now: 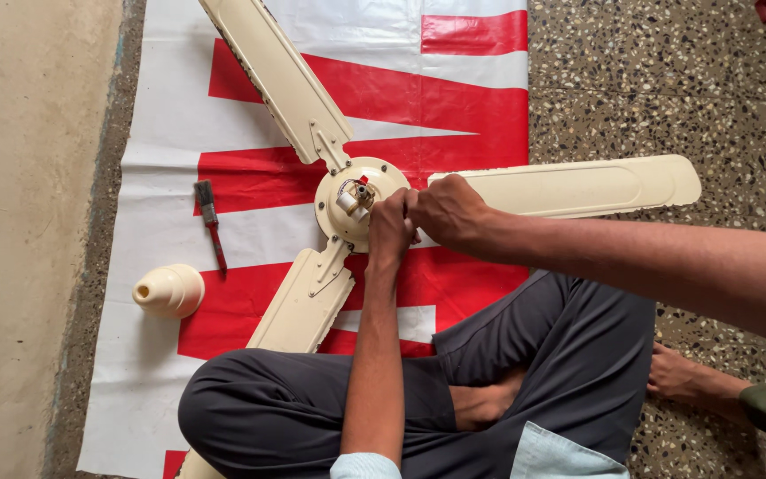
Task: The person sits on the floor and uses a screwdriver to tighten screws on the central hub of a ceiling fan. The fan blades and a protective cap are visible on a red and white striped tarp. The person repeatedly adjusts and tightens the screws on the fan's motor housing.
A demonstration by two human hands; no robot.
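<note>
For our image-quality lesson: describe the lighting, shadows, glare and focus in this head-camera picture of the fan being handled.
Head view: soft, even daylight; faint shadows under the fan blade and cone cover; mild sheen on the red-and-white sheet; left hand, right hand and motor hub sharp; slight wide-angle bend at the edges.

Both your hands on the cream ceiling fan (454,191), at motor hub (352,200). L hand (389,232) & R hand (445,211) touching, fingers closed at hub's right edge. Shaft stub just left of L hand. Brush (209,219) & cream canopy cup (170,290) further left, on red/white sheet (454,98).
</note>
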